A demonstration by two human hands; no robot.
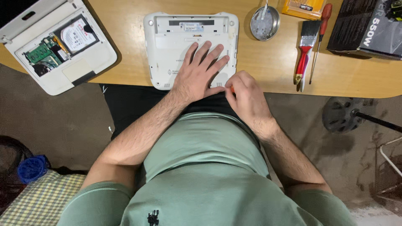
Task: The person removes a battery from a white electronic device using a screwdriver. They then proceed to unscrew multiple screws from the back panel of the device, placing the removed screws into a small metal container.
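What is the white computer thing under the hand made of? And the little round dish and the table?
The white laptop base looks like matte moulded plastic, with smooth rounded corners and vent slits. The round dish seems to be metal: grey and shiny. The table looks like wood or a wood-look top, tan with faint grain. The left hand lies flat on the laptop.

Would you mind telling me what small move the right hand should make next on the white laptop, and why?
Probably a careful turn of the orange-handled tool pinched in the right hand, which sits at the near right corner of the upturned white laptop. The left hand lies flat on the base, steadying it. The tool's tip is hidden, so whether it meets a screw cannot be told.
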